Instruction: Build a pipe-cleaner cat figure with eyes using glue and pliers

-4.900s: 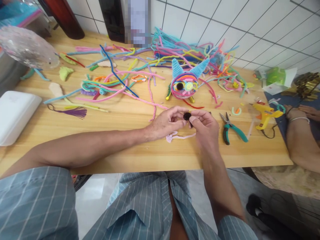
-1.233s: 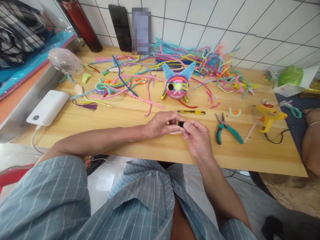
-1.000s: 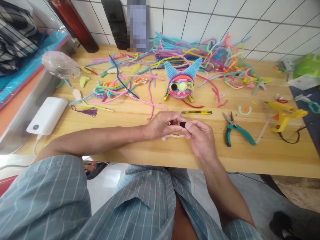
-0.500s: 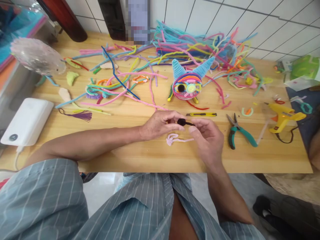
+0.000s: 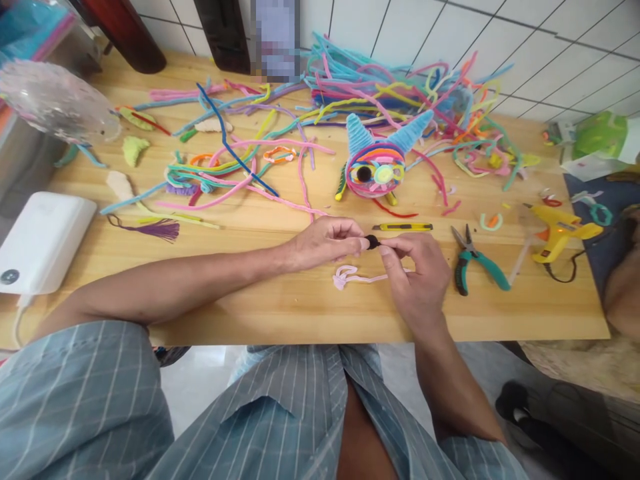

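A small coil of black pipe cleaner is pinched between my two hands above the table's front half. My left hand grips its left side with thumb and forefinger. At its right side my right hand closes thumb and fingertips on it, hiding the tail. Below them on the wood lies a pale pink pipe cleaner bent into loops. Just beyond my hands stands a colourful pipe-cleaner figure with blue horns and one black, one pale eye.
A yellow utility knife, teal-handled pliers and a yellow glue gun lie to the right. Many pipe cleaners are heaped at the back. A white power bank and purple tassel are on the left.
My right hand has come closer to the left, and the straight black tail that showed between them is now covered. The black coil has shifted slightly right.
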The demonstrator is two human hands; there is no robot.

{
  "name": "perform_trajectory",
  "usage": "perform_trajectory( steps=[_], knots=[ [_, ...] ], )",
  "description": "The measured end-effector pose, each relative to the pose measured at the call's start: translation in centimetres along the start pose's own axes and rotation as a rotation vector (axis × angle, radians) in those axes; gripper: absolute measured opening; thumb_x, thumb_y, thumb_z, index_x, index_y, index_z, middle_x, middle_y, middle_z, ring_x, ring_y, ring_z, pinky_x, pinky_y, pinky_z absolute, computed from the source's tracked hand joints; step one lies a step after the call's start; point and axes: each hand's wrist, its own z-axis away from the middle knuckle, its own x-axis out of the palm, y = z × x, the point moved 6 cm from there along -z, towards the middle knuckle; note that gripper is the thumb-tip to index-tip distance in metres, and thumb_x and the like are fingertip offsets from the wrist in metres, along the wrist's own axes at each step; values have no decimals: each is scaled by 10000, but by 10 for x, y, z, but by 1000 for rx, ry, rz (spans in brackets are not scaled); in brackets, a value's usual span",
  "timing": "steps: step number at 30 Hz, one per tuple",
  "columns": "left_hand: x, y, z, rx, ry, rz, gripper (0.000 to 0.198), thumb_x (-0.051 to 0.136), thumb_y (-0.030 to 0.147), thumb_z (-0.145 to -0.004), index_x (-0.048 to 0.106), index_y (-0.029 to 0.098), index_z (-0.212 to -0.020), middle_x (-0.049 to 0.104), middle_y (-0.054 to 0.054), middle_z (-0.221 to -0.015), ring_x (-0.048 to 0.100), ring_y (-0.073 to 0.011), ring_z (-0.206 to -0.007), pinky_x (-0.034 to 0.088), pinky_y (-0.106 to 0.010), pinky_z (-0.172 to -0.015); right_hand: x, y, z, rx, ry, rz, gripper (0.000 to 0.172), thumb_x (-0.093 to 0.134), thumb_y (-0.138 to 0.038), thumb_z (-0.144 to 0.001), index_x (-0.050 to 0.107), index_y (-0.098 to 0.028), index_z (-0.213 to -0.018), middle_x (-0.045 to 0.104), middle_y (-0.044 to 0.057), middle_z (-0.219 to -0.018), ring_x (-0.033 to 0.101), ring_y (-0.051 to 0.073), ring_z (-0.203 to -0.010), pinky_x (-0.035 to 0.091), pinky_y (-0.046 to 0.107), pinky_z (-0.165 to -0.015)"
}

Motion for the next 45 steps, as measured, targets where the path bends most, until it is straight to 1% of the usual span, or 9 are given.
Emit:
perform_trajectory(
  steps=[3,10,16,22,27,32,37,41,45],
  knots=[
    [0,-5,-2,-37,3,20,356,888,432,-789,692,145,-868,635,43,-661,486,-47,-505,384,-184,-477,2,3,2,-23,22,51,118,686,-267,-1021,793,-292,-979,776,34,-926,713,201,-828,596,371,-753],
    [-1,-7,-3,-29,20,13,330,844,438,-817,703,140,-820,734,1,-735,490,-41,-491,396,-187,-471,7,-2,5,-133,56,92,129,696,-191,-1018,784,-285,-1019,795,17,-913,729,174,-806,588,341,-754],
    [-2,0,5,21,180,-35,311,801,415,-853,701,140,-747,623,33,-610,417,-44,-488,293,-195,-461,13,-8,9,-132,77,135,147,713,-175,-1000,795,-284,-1055,837,31,-957,764,180,-792,627,351,-760],
    [3,-8,12,69,275,147,344,824,464,-851,706,144,-805,712,2,-734,471,-47,-523,388,-197,-501,21,-18,14,-132,81,113,218,712,-137,-1002,808,-291,-1121,849,38,-989,804,199,-894,653,357,-831],
    [7,-15,12,51,264,255,393,871,505,-832,718,143,-830,712,4,-750,480,-41,-520,394,-191,-489,20,-17,13,-86,99,81,186,721,-147,-1013,809,-284,-1102,845,28,-982,797,186,-906,633,336,-844],
    [5,-15,5,35,203,311,344,874,443,-825,714,139,-808,733,-4,-755,507,-35,-507,403,-177,-476,11,-8,6,-46,60,44,122,703,-189,-1039,785,-275,-1068,817,23,-973,769,189,-901,610,348,-826],
    [-1,-8,-3,-3,145,250,191,849,281,-816,728,133,-811,696,23,-695,495,-27,-463,387,-169,-447,5,4,1,-19,-43,72,130,684,-256,-1046,806,-301,-1041,777,33,-966,733,225,-933,597,405,-858],
    [2,-7,-4,-78,72,162,150,844,208,-825,724,122,-795,681,29,-657,467,-16,-439,340,-165,-423,4,6,1,-36,-63,82,144,689,-266,-1039,822,-319,-1030,766,28,-976,715,220,-920,599,409,-858],
    [2,-10,-3,-120,85,86,152,837,196,-846,718,121,-788,667,35,-620,463,-19,-437,332,-157,-414,6,2,2,-92,-48,113,137,696,-240,-1043,818,-304,-1039,791,26,-963,737,198,-896,607,372,-818]
  ],
)
